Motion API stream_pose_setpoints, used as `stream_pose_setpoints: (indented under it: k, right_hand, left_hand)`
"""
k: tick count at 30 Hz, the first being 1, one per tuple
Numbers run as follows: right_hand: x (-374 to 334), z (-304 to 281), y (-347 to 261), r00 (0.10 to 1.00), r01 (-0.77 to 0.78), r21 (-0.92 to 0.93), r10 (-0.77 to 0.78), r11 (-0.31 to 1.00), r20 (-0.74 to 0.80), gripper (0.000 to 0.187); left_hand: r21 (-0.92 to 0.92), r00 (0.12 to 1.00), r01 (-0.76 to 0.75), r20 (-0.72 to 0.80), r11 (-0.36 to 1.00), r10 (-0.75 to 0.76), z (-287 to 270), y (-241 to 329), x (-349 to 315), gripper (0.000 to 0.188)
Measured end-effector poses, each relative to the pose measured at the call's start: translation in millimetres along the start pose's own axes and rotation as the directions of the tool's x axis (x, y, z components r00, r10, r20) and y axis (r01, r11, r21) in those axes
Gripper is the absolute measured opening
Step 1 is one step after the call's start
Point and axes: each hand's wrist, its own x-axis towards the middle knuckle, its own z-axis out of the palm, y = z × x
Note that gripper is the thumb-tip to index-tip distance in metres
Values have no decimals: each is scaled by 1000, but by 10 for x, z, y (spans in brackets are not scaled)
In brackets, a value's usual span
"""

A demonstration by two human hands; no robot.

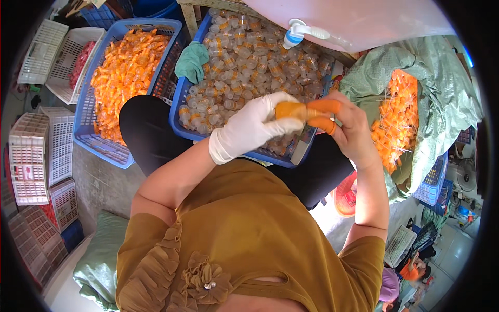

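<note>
Holding a small orange cap piece between both hands, the person has it right over the near edge of the blue crate on their lap. The left hand, in a white glove, is clamped around the piece from the left, and the right hand pinches its other end with orange rubber finger covers on the thumb and forefinger, so both grips are closed on that same piece. The crate under it is packed with little clear bottles with orange bands, and a green rag hangs over its far left corner. Left of that sits another blue basket heaped with orange bottles, with white plastic baskets stacked further out. On the right, a green woven sack lies open, full of orange caps. At the top, a big pale container has a white and blue tap sticking out above the crate.
</note>
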Motion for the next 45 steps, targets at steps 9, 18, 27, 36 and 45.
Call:
stream_pose_setpoints:
  k: [9, 18, 27, 36, 45]
  right_hand:
    - [-148, 161, 59, 932, -353, 323, 361, 878, 38, 18]
    - [-321, 162, -5, 924, -383, 315, 357, 868, 141, 20]
    - [-384, 79, 126, 878, -413, 488, 478, 769, -11, 27]
    - [-1654, -1229, 2122, 598, -801, -442, 512, 403, -617, 30]
    - [-1387, -998, 1976, 556, -822, -266, 609, 503, -565, 22]
  left_hand:
    - [930, 680, -349, 166, 115, 714, -17, 4, 55, 40]
    - [803, 865, -409, 190, 434, 463, -121, 66, 83, 36]
    - [978, 647, -211, 132, 10, 751, -387, -34, -170, 42]
    - [786, 547, -97, -471, 611, 692, -1192, 28, -165, 22]
    - [933, 895, 327, -256, -148, 364, -1313, -1093, 675, 32]
